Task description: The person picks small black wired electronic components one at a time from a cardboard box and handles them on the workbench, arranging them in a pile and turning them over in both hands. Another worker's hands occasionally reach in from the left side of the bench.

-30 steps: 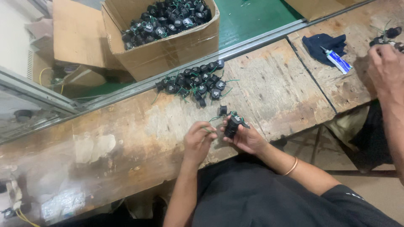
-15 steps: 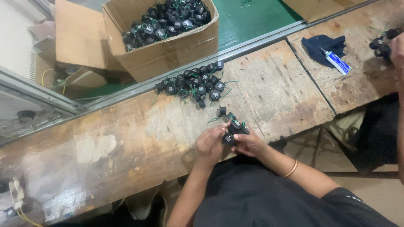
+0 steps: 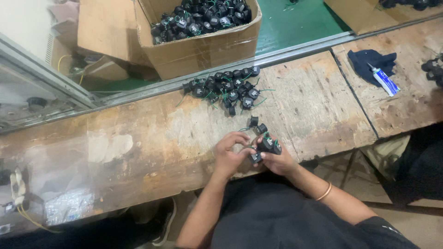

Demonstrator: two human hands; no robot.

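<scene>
- Across the whole width of the view runs the worn wooden worktop [image 3: 138,138], scuffed and stained, with a metal rail along its far edge and green flooring beyond.
- Behind that rail stands an open cardboard box [image 3: 203,46], filled with small black parts with green wires.
- At the near edge sits the person in a dark top, both forearms reaching up to the worktop's front lip (a thin bangle circles the right wrist).
- Far right on the worktop lies a dark blue cloth [image 3: 371,62], with a small white and blue tube [image 3: 384,81] resting against its near side.
- On the middle of the worktop, just before the rail, a loose pile of black parts [image 3: 226,87] is spread out, green leads sticking out at the sides.
- The left hand [image 3: 229,154] is curled, its fingertips pinching the left end of the held parts.
- The right hand [image 3: 277,159] is closed around a cluster of small black parts [image 3: 266,146], gripping them just above the worktop's front edge, touching the left hand's fingers.
- Two stray black parts [image 3: 257,124] lie just beyond the hands, between them and the pile.
</scene>
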